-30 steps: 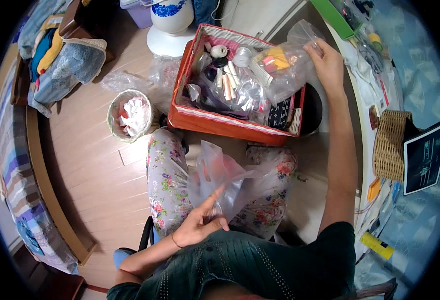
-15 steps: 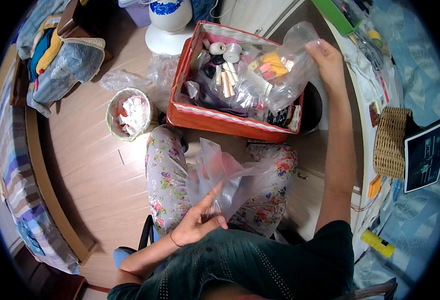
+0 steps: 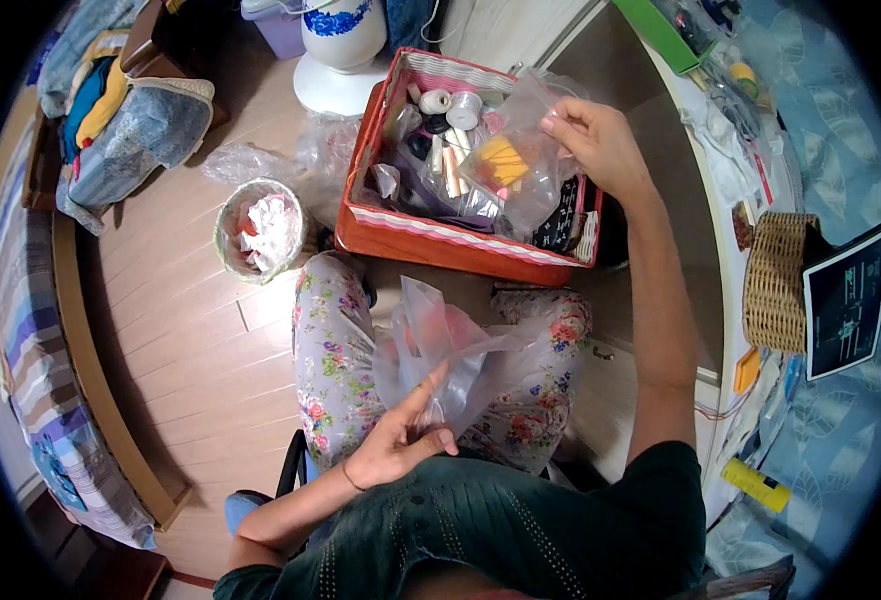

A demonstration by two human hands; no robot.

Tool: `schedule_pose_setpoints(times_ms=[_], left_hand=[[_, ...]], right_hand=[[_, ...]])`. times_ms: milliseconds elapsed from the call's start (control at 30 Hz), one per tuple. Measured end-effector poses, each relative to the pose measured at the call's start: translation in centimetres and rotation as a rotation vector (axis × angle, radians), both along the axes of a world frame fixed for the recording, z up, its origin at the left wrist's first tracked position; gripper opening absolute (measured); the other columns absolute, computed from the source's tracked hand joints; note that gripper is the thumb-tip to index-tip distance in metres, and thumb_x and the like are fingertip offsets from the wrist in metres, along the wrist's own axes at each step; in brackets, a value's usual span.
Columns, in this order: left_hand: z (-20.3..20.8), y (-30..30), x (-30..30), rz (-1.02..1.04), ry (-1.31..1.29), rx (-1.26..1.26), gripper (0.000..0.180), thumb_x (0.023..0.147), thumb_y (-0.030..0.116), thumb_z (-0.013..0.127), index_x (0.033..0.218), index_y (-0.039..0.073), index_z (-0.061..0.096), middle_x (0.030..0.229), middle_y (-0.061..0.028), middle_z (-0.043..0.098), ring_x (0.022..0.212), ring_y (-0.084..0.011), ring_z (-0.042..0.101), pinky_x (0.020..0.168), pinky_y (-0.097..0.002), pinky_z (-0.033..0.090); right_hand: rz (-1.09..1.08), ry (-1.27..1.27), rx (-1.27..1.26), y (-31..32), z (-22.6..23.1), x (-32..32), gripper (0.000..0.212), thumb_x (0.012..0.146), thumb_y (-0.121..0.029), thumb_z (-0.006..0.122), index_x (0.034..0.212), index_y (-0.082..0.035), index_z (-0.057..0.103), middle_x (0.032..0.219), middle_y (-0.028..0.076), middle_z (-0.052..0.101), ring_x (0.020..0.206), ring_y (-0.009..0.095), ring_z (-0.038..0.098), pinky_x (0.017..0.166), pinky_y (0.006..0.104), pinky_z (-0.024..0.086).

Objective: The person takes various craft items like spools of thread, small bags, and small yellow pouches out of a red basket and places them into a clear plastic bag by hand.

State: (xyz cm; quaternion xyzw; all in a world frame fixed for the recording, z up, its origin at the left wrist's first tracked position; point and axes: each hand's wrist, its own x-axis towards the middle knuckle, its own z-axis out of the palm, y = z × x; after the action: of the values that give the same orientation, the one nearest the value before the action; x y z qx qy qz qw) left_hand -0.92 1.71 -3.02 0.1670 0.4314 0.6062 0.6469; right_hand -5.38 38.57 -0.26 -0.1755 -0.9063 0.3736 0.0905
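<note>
My right hand point(image 3: 597, 145) pinches the top of a clear plastic bag point(image 3: 540, 185) with something yellow and pink inside. That bag hangs over the right part of a red fabric storage box point(image 3: 460, 248). Inside the box are spools of thread point(image 3: 463, 110), several pale rolls or sticks point(image 3: 452, 165) and more clear plastic. Down at my lap, my left hand point(image 3: 400, 445) holds a frosted plastic bag point(image 3: 440, 350) with something reddish showing through. Its index finger lies along the plastic, the thumb is apart, and the other fingers are partly hidden.
Left of the box stands a small bin point(image 3: 260, 230) with white crumpled scraps, beside loose clear plastic point(image 3: 325, 145). A white pot with blue pattern point(image 3: 340, 35) is behind. Along the right are a wicker basket point(image 3: 780, 285), a tablet-like screen point(image 3: 848, 300) and a green tray point(image 3: 665, 30).
My right hand has moved left and slightly down with the clear bag, bringing it further over the box. My left hand and the frosted bag stay in place.
</note>
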Motion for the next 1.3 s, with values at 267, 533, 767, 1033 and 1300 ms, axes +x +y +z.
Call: schedule_pose_setpoints(times_ms=[267, 533, 767, 1033, 1300], left_hand=[[0.5, -0.1, 0.5, 0.009, 0.052, -0.028, 0.068, 0.086, 0.002, 0.049, 0.138, 0.005, 0.006, 0.081, -0.0066, 0.055, 0.075, -0.0119, 0.055, 0.072, -0.0216, 0.040], [0.3, -0.5, 0.4, -0.023, 0.088, -0.004, 0.069, 0.085, 0.002, 0.050, 0.138, 0.005, 0.007, 0.082, -0.0060, 0.055, 0.074, -0.0117, 0.055, 0.071, -0.0214, 0.041], [0.3, -0.4, 0.4, -0.020, 0.067, -0.029, 0.069, 0.085, 0.000, 0.049, 0.139, 0.005, 0.007, 0.081, -0.0060, 0.054, 0.075, -0.0117, 0.055, 0.072, -0.0219, 0.041], [0.2, -0.6, 0.1, -0.001, 0.045, -0.008, 0.069, 0.085, 0.003, 0.050, 0.138, 0.004, 0.005, 0.081, -0.0066, 0.055, 0.075, -0.0121, 0.055, 0.073, -0.0222, 0.040], [0.0, -1.0, 0.4, 0.038, 0.051, 0.013, 0.069, 0.084, -0.001, 0.050, 0.139, 0.009, 0.009, 0.074, -0.0020, 0.053, 0.071, -0.0064, 0.052, 0.067, -0.0177, 0.039]], right_hand=[[0.201, -0.267, -0.387, -0.8, -0.5, 1.3, 0.017, 0.083, -0.017, 0.053, 0.077, -0.002, 0.054, 0.063, 0.000, 0.053, 0.050, 0.006, 0.048, 0.046, 0.0207, 0.038], [-0.255, -0.029, 0.772, 1.9, 0.0, 3.3, 0.029, 0.075, -0.026, 0.062, 0.094, -0.004, 0.057, 0.087, 0.013, 0.062, 0.081, 0.034, 0.058, 0.073, 0.0428, 0.045], [0.210, -0.558, 0.259, -7.3, -7.3, -5.3, 0.046, 0.075, -0.027, 0.063, 0.111, -0.002, 0.049, 0.107, 0.015, 0.054, 0.095, 0.030, 0.055, 0.079, 0.0400, 0.044], [0.273, -0.361, 0.533, -7.5, -17.0, -8.3, 0.048, 0.060, -0.027, 0.074, 0.096, -0.002, 0.054, 0.101, 0.017, 0.057, 0.093, 0.031, 0.056, 0.079, 0.0378, 0.046], [0.096, -0.368, 0.092, -5.0, -14.9, -5.9, 0.041, 0.062, -0.012, 0.070, 0.097, -0.002, 0.051, 0.091, 0.018, 0.059, 0.079, 0.030, 0.060, 0.071, 0.0384, 0.045]])
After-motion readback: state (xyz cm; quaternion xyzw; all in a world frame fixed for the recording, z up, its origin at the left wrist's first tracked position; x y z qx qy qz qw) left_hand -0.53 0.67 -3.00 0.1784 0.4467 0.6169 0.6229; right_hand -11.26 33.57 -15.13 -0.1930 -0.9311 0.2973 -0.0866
